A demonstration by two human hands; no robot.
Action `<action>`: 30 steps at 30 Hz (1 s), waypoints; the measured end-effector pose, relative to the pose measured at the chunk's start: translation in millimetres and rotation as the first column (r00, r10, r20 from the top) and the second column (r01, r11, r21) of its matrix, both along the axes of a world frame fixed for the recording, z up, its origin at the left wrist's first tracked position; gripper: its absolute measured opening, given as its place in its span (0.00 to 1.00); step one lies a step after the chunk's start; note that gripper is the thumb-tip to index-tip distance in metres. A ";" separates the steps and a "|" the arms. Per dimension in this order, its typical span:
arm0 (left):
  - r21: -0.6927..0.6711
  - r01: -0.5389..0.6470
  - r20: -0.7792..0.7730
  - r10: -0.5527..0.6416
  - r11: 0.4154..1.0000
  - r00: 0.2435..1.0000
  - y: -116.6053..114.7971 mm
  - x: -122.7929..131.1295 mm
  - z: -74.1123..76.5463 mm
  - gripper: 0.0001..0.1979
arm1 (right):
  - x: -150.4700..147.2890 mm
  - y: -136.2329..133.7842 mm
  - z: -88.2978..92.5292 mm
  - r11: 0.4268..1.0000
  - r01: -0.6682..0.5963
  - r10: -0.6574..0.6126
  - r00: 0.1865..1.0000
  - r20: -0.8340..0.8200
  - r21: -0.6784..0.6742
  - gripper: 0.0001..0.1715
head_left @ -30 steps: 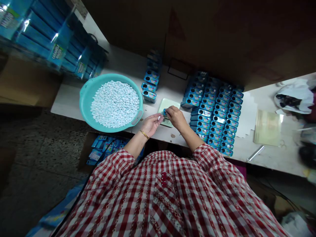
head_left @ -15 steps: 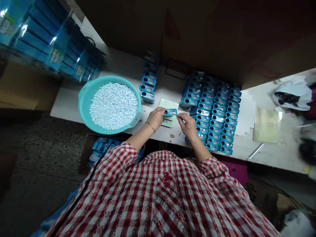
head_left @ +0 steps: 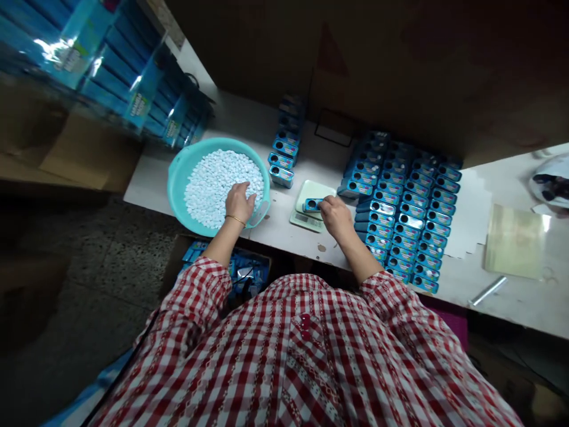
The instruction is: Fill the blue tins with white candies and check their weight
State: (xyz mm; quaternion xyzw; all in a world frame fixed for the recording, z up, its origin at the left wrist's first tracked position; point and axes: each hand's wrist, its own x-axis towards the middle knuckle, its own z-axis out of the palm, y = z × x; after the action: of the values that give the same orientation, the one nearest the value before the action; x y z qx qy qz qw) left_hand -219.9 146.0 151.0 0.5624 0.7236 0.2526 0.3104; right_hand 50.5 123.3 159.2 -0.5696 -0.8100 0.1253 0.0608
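Note:
My left hand (head_left: 240, 204) is over the right part of a turquoise basin (head_left: 176, 196), its fingers apart and bent down towards the small white candies (head_left: 208, 184) heaped inside. Whether the fingertips touch the candies, I cannot tell. My right hand (head_left: 336, 217) is closed on the right end of a small blue box (head_left: 312, 204) with a round dark hole in its top. Under that box is a pale green kitchen scale (head_left: 306, 221) with a grey display.
Several blue boxes (head_left: 281, 175) form a column behind the scale. More rows of them (head_left: 383, 208) stand to the right, some with white candies on top. Packs of blue boxes (head_left: 146, 89) are piled at left. A metal tube (head_left: 488, 291) lies at right. A brown panel (head_left: 377, 65) rises behind.
My left hand has let go of the blue box and moved left to the basin. My right hand has moved onto the box's right end. The whole view has shifted slightly.

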 end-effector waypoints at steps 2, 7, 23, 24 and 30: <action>-0.076 -0.005 -0.111 -0.003 0.997 0.994 -0.2 -22.3 -15.9 0.23 | -9.5 2.7 3.1 1.000 -0.015 0.015 0.998 -0.054 0.011 0.14; -0.181 0.025 -0.146 -0.052 0.983 0.988 -2.8 -34.6 -48.7 0.26 | -6.9 -3.8 11.8 0.997 0.066 -0.060 0.988 -0.139 0.040 0.15; -0.493 -0.341 0.857 0.514 0.800 -0.032 -11.3 -56.4 -11.8 0.17 | -43.9 -64.2 9.7 0.979 -0.031 -0.089 0.822 -0.563 -0.200 0.11; -0.496 -0.332 0.861 0.504 0.802 -0.066 -15.0 -51.7 -7.2 0.18 | -61.2 -63.1 12.5 0.975 -0.093 -0.041 0.816 -0.576 -0.202 0.11; -0.530 -0.215 0.844 0.534 0.820 -0.043 -40.6 -2.8 5.4 0.15 | -138.3 -49.6 41.5 0.965 -0.258 0.216 0.877 -0.430 -0.042 0.18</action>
State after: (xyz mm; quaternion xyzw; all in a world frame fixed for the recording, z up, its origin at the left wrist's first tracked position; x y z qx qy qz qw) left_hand -222.8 105.5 156.5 -0.0215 0.4705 0.5467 0.6923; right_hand -87.8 73.6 200.7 -0.4278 -0.8342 0.2914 0.1902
